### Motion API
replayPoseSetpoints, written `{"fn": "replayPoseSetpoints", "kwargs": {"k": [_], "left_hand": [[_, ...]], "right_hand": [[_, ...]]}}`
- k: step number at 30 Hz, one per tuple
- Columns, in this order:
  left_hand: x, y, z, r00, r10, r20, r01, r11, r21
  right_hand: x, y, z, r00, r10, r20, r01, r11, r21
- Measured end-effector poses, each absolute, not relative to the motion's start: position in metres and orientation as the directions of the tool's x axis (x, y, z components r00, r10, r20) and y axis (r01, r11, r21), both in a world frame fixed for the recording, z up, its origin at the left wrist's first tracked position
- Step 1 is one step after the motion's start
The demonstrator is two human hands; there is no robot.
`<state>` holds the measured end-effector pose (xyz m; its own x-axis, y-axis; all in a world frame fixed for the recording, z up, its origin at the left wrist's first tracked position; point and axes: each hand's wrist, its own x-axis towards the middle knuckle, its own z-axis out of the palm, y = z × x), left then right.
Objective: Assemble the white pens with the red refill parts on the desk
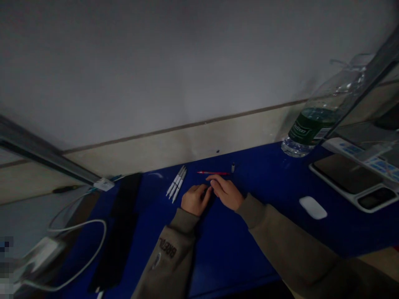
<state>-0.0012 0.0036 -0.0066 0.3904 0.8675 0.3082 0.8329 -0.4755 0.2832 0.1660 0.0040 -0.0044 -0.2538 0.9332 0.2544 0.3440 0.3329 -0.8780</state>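
Looking down on a dark blue desk [264, 224] set against a pale wall [140, 83], the head view takes in a grey metal rail [368, 95] at the right, crossing just in front of a mostly empty plastic water bottle [311, 128]. Below the bottle lies a white-framed tablet [344, 174], with a white computer mouse [313, 207] near its lower edge. At the far left, a black mat [120, 228] runs along the desk beside a looped white cable [77, 226]. Both sleeved arms reach to the middle, where the left hand [195, 199] and right hand [226, 192] curl inward, fingertips meeting; whether they grip anything small there cannot be told. Just beyond the right hand lies a red pen [212, 172], with a small grey cylinder [232, 167] beside its tip. Three white pens [176, 184] lie together near the left hand.
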Motion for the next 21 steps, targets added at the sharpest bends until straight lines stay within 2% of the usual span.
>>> {"fn": "replayPoseSetpoints", "kwargs": {"k": [7, 21], "left_hand": [[-0.0048, 0.0074, -0.0144, 0.462, 0.82, 0.338, 0.764, -0.562, 0.317], [-0.0037, 0.0076, -0.0122, 0.548, 0.769, 0.331, 0.693, -0.638, 0.336]], "right_hand": [[0.1624, 0.0021, -0.0067, -0.309, 0.917, 0.251, 0.27, 0.338, -0.901], [0.1645, 0.007, -0.0109, -0.315, 0.917, 0.246, 0.35, 0.353, -0.867]]}}
